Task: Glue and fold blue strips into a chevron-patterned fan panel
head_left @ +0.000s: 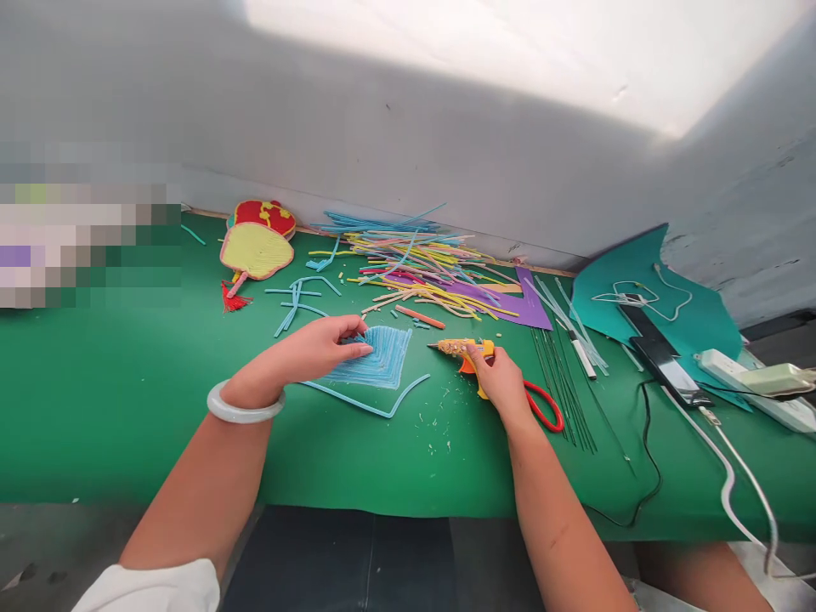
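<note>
My left hand (322, 347), with a pale bangle on the wrist, pinches the left edge of a light-blue fan-shaped piece (382, 359) made of strips glued side by side, lying on the green table cover (127, 408). A loose blue strip (366, 403) curves just in front of it. My right hand (501, 378) is wrapped round an orange-yellow glue gun (460, 348) whose nozzle points left toward the blue piece, a short way from it.
A heap of coloured strips (414, 259) and a purple sheet (510, 304) lie behind. A yellow and red finished fan (255, 246) sits at back left. Red-handled scissors (543, 408), thin dark wires (564, 382), a phone (660, 357), a power strip (758, 387) and cables are at right.
</note>
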A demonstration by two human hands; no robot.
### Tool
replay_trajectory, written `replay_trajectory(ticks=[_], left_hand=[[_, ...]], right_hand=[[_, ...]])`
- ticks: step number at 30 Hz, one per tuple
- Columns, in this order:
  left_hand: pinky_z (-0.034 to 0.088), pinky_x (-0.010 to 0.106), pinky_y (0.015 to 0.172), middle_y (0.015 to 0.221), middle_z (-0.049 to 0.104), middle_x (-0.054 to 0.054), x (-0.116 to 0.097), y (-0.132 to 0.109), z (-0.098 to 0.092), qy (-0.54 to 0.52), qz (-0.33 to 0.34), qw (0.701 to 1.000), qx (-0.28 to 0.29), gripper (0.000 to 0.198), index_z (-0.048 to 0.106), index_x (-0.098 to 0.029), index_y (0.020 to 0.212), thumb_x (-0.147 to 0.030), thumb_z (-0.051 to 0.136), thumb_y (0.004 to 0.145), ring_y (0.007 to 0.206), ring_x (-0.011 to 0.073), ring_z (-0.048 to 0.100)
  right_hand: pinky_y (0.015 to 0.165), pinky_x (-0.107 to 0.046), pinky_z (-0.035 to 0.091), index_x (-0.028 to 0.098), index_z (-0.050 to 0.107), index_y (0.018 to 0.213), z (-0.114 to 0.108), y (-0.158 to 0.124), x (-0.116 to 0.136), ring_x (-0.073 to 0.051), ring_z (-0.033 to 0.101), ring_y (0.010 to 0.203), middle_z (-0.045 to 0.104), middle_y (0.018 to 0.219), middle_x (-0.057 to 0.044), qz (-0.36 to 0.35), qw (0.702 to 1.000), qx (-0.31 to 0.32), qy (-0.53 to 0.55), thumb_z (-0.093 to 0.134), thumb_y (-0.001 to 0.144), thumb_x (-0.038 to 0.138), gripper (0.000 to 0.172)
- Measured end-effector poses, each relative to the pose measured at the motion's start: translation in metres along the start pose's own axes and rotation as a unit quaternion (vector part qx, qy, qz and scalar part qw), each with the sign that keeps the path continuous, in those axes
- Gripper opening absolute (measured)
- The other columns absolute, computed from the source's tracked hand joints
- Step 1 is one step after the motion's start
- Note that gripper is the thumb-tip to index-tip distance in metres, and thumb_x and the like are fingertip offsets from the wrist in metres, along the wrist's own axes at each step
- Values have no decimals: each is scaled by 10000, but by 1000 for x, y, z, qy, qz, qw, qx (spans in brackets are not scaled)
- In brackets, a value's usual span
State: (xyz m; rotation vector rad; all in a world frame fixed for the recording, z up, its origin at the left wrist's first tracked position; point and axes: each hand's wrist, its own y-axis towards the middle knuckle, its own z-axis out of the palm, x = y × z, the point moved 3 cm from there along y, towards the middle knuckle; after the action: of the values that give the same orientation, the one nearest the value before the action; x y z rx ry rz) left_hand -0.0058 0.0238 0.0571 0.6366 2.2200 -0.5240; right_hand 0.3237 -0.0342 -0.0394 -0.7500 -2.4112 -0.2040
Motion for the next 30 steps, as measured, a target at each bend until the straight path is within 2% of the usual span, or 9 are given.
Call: replay_trajectory(ticks=[4,7,9,12,14,16,22,25,30], left_hand=[[396,289,664,900,665,30,-12,14,0,165,-1,986,28,323,624,-226,1015,-479,479,877,782,200,571],[413,285,671,954,694,46,-7,30,12,189,-13,978,83,327,638,-213,1027,-455,496,859,808,205,602],[423,279,666,982,703,52,0,39,21,188,-21,977,100,343,635,-202,1050,-449,510,847,806,201,612],[433,275,679,1041,703,62,11,48,31,182,-27,977,109,383,604,-195,1123,-447,504,854,842,201,621],[431,276,694,1063,698,65,19,51,35,175,-26,977,118,393,591,-196,1142,-450,510,853,866,204,620],[426,277,703,1073,694,65,27,54,37,167,-26,977,128,389,591,-198,1132,-452,528,843,878,207,616],[419,269,681,1011,690,39,40,54,40,128,-36,978,159,357,601,-205,1064,-471,548,831,833,187,604],[406,270,654,957,682,29,40,53,42,103,-33,981,164,368,601,-211,1056,-498,541,833,789,182,584],[384,265,615,888,668,16,40,55,43,83,-38,984,154,333,610,-217,990,-492,563,809,733,174,560]], right_hand=[[780,-370,450,130,610,1156,1,-7,6,-329,642,990,701,1048,-189,-43,997,-39,-47,504,902,663,601],[891,-426,423,85,558,1269,-3,-14,9,-369,568,1117,637,1180,-242,-64,993,-77,-69,552,910,605,633],[907,-459,413,82,580,1225,-7,-23,12,-376,545,1106,624,1152,-248,-95,985,-124,-79,550,929,565,567],[828,-423,442,173,630,1012,-7,-49,25,-290,572,896,647,915,-143,-251,947,-193,-47,464,1004,443,317],[761,-368,452,222,609,918,3,-68,33,-229,565,786,626,811,-72,-358,925,-129,11,497,1007,366,203],[719,-337,454,232,591,888,15,-83,40,-198,562,747,611,777,-38,-413,908,-40,48,525,1003,321,159],[688,-306,412,215,571,837,34,-97,45,-157,518,706,579,741,2,-456,881,123,43,610,969,313,170],[699,-305,396,207,572,855,37,-101,48,-155,512,712,576,743,3,-476,865,155,38,607,974,306,158],[677,-309,361,206,567,842,42,-106,51,-159,488,694,586,731,-6,-500,854,144,21,558,999,265,169]])
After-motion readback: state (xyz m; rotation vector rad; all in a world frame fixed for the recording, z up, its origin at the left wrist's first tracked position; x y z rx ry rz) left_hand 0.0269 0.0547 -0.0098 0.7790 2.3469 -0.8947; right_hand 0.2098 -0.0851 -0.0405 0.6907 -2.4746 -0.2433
